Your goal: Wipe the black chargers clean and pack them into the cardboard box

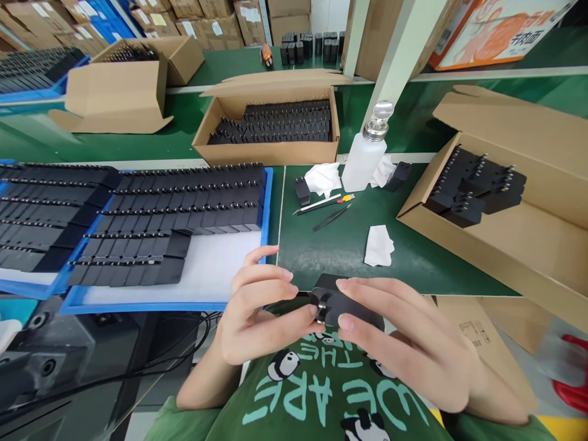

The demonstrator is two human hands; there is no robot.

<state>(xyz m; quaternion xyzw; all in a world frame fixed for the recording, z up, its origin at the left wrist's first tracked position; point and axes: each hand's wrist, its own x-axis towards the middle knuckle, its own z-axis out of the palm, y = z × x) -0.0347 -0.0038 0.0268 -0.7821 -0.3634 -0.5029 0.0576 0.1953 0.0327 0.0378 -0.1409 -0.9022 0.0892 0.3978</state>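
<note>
Just past the front edge of the bench, over my lap, a black power adapter (336, 302) with metal prongs is held between my hands. My right hand (413, 340) grips its body from the right, fingers on the upper side. At its prong end, my left hand (257, 315) pinches with thumb and forefinger, the other fingers loosely curled. To the left, a blue-rimmed tray (220, 263) bears rows of similar black adapters, prongs up. In front lie a white cloth piece (379, 245), black tweezers (332, 217) and a pen-like tool (321, 203).
A white pump bottle (365, 162) stands at the back beside crumpled tissues (323, 179). On the right is an open carton (459, 260) with several adapters; another carton (271, 153) full of them sits on the ledge behind. A second tray (34, 288) is far left. A white post (390, 67) rises behind.
</note>
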